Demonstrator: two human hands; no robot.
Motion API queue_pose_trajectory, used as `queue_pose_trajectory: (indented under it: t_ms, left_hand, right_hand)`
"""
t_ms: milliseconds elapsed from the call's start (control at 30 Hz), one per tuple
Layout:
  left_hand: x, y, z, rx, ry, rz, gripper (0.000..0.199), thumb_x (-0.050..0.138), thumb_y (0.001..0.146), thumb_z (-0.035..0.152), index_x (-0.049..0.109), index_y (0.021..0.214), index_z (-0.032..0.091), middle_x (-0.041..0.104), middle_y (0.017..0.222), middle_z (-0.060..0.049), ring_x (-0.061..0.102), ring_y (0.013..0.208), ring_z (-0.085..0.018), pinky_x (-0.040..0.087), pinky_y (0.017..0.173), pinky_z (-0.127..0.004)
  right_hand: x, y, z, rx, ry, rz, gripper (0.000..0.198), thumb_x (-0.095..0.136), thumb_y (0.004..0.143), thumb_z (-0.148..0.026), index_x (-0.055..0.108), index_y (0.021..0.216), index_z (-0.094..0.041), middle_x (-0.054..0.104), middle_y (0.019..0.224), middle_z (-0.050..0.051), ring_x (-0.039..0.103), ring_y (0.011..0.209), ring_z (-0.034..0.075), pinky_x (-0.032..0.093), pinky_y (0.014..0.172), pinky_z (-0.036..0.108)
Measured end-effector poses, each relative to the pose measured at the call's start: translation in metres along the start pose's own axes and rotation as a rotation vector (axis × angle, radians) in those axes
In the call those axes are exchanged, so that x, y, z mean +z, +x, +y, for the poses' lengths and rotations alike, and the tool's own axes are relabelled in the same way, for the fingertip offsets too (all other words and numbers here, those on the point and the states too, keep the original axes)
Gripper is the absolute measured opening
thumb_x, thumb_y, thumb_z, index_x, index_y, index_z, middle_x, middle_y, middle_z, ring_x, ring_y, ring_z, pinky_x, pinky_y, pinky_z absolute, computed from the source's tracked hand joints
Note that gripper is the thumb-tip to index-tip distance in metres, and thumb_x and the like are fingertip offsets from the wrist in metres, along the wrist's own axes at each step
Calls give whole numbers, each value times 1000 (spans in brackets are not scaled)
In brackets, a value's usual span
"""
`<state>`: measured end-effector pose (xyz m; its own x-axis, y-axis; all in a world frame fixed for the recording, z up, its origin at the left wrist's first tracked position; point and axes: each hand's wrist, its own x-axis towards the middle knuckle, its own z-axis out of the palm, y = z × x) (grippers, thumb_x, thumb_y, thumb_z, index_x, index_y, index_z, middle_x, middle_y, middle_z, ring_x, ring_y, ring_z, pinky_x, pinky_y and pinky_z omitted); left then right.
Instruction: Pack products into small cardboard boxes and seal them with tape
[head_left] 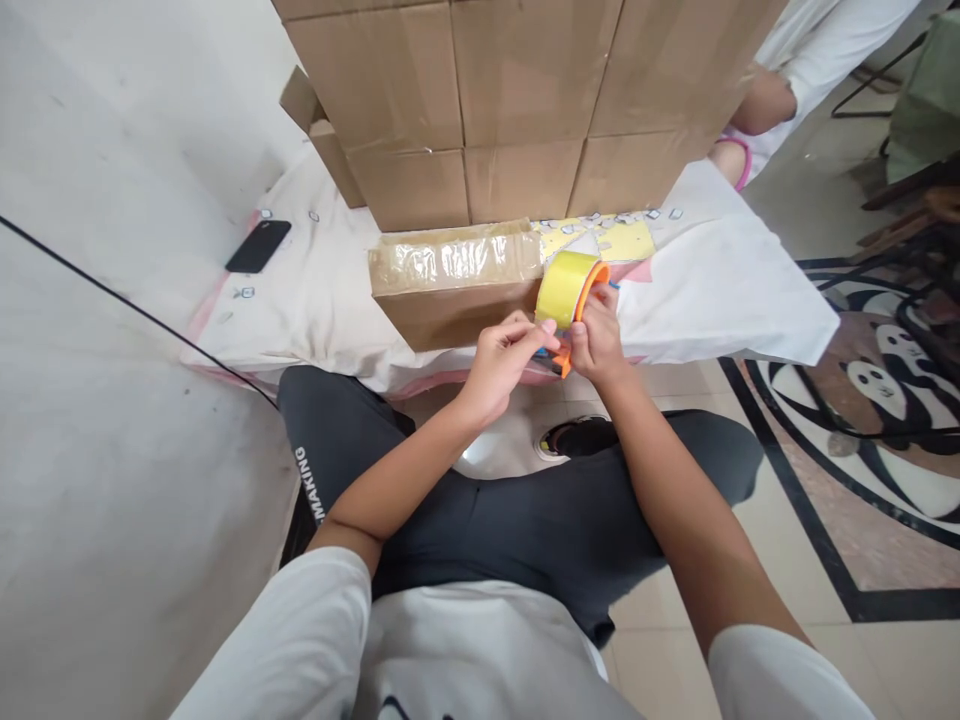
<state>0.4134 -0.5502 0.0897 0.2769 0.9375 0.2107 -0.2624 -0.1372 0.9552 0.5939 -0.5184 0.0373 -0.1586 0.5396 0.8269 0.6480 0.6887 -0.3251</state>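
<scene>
My right hand point(598, 335) is wrapped round an orange tape dispenser point(564, 362), which carries a wide roll of yellow-looking packing tape point(564, 285). Close against the dispenser's front, my left hand point(504, 360) has its thumb and fingers pinched together by the lower edge of the roll. Whatever is between those fingertips is too small to make out. Just beyond my hands a long cardboard box point(465, 315) lies on the cloth-covered table, with shiny clear tape point(457, 258) along its top.
Behind it rises a stack of taped cardboard boxes point(525, 90), an open flap at its left. A black phone point(259, 246) lies on the patterned tablecloth point(315, 300). Another person's arm point(765, 100) is at the right of the stack. A dark cable point(135, 305) crosses before the left wall.
</scene>
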Motion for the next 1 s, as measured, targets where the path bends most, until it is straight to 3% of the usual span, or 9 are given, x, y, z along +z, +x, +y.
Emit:
queue_pose_trajectory:
  t_ms: [133,200,333,500,633,733,867,1000]
  left_hand:
    - [3,-2,4,-126,-27,-40,31,73,84,43,75,68,16,57,72,1,52,71,-10,41,73,-25]
    - [9,-5,-1,-203,-29,-24,29,72,84,40,75,69,16,60,72,0,52,69,-10,39,68,-25]
    - [27,-15,-16,-222,12,-32,26,70,84,37,76,70,16,63,69,-1,55,72,-12,39,68,-26]
    - [36,-25,-29,-278,43,-95,22,71,81,35,77,68,17,59,66,0,53,69,-13,38,69,-28]
    - [34,-28,-35,-290,62,-142,23,71,82,37,77,69,19,61,71,-1,55,72,-14,39,74,-30]
    - [30,-29,-38,-259,110,-187,24,70,83,39,78,70,20,59,69,0,53,71,-14,38,73,-30]
    - [25,-31,-39,-149,229,-211,27,67,85,41,78,71,20,49,63,2,47,66,-13,34,67,-29]
    - [20,-28,-36,-162,246,-200,28,68,84,42,78,69,20,46,61,2,46,64,-13,34,65,-29]
  right_hand:
    - [1,-6,8,31,9,71,50,25,104,-51,57,80,-21,54,77,4,57,85,22,41,99,53]
    - [-3,-8,11,112,3,117,50,25,104,-52,59,83,-21,55,80,6,57,95,25,41,100,53]
    - [-15,-11,24,304,-41,220,49,26,104,-52,61,90,-20,57,87,8,56,102,26,47,94,49]
    - [-25,-8,39,457,55,373,51,24,104,-53,58,90,-19,53,83,4,57,84,20,49,78,39]
    - [-28,2,29,541,245,481,47,37,101,-58,52,77,-21,44,69,-2,50,65,15,44,63,30]
    - [-28,8,18,554,348,540,46,45,97,-60,51,74,-21,43,68,-2,49,62,14,43,61,30]
    - [-31,5,14,576,312,528,47,39,99,-61,55,79,-21,47,71,-1,53,66,16,47,66,33]
    - [-46,-3,23,455,-21,330,58,28,100,-64,60,82,-21,53,76,3,55,83,22,47,86,44]
